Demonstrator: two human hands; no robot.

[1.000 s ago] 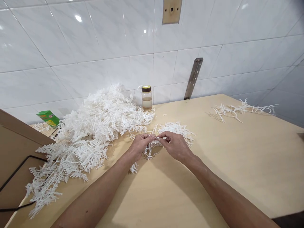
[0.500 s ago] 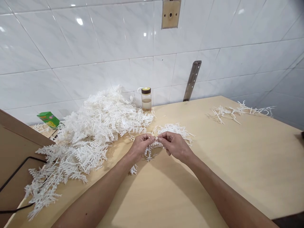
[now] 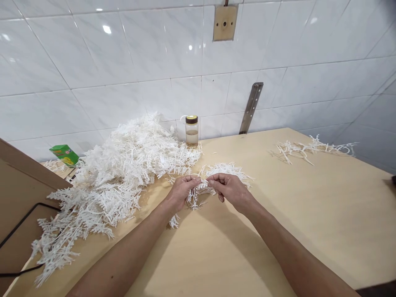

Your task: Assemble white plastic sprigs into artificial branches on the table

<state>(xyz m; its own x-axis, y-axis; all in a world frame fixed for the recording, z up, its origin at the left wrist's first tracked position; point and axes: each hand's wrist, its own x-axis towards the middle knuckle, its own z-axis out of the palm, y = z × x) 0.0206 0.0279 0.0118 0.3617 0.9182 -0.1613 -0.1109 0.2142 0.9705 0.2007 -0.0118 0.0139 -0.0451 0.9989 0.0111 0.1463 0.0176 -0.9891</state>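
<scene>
My left hand (image 3: pixel 182 190) pinches a white branched plastic piece (image 3: pixel 193 199), whose thin twigs hang below the fingers. Close on its right, my right hand (image 3: pixel 228 187) has thumb and forefinger pressed together at the same white piece; the exact grip point is too small to make out. Just behind the hands lies a small heap of white twigs (image 3: pixel 227 169). A large pile of similar white branched pieces (image 3: pixel 130 161) covers the left part of the table.
A bottle with a dark lid (image 3: pixel 192 131) stands near the wall. At the left are a green box (image 3: pixel 64 154), a cardboard box (image 3: pixel 24 206) and a black wire. Bare white stems (image 3: pixel 309 147) lie at the back right of the wooden table (image 3: pixel 324 214). A metal bracket (image 3: pixel 251 108) leans there.
My right hand has shifted slightly right, so the gap between my fingertips is wider and more of the white piece shows between them. The view has tilted slightly.
</scene>
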